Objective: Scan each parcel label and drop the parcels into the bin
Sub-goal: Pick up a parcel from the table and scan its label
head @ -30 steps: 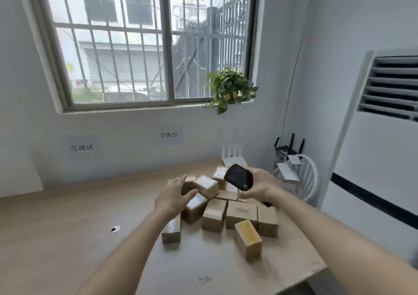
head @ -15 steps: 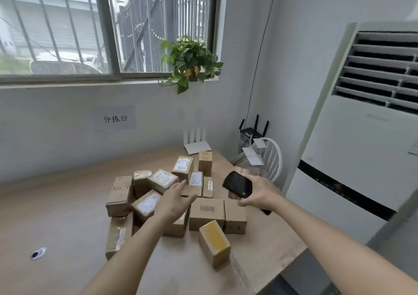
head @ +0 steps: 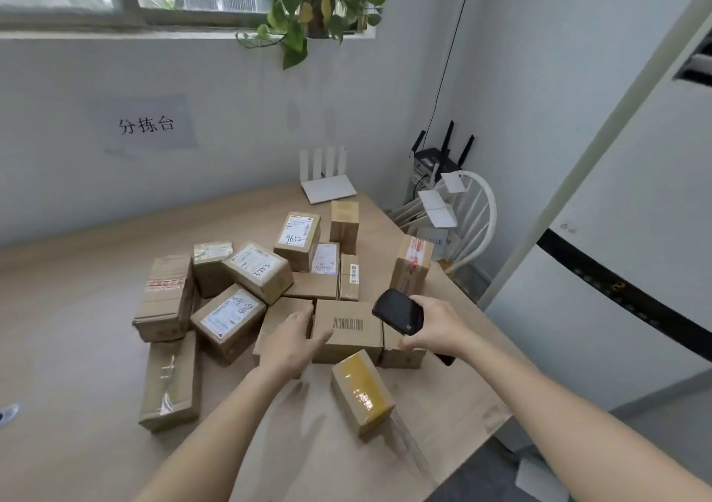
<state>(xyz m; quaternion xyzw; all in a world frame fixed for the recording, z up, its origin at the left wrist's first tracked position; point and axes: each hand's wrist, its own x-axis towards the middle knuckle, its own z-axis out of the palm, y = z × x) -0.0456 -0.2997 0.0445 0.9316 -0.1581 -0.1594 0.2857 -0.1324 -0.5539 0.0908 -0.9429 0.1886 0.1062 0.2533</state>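
Nearest, at six o'clock in the pile, a small parcel (head: pixel 362 395) wrapped in glossy yellow tape is lying on the pale wooden table (head: pixel 77 347). Just beyond it, the left hand (head: pixel 291 341) is reaching with its fingers loosely spread, fingertips touching the left edge of a plain cardboard box (head: pixel 348 328) that is showing a black printed barcode on top. At three o'clock of that box, the right hand (head: pixel 439 328) is gripping a black handheld scanner (head: pixel 398 312), its fingers curled around it. Farther back, taped brown boxes are crowding together; one label (head: pixel 254 262) is bearing handwritten "3753", another (head: pixel 296 230) "9652". At twelve o'clock a white router (head: pixel 327 189) is standing, and a wall sign (head: pixel 146 124) is reading "分拣台".
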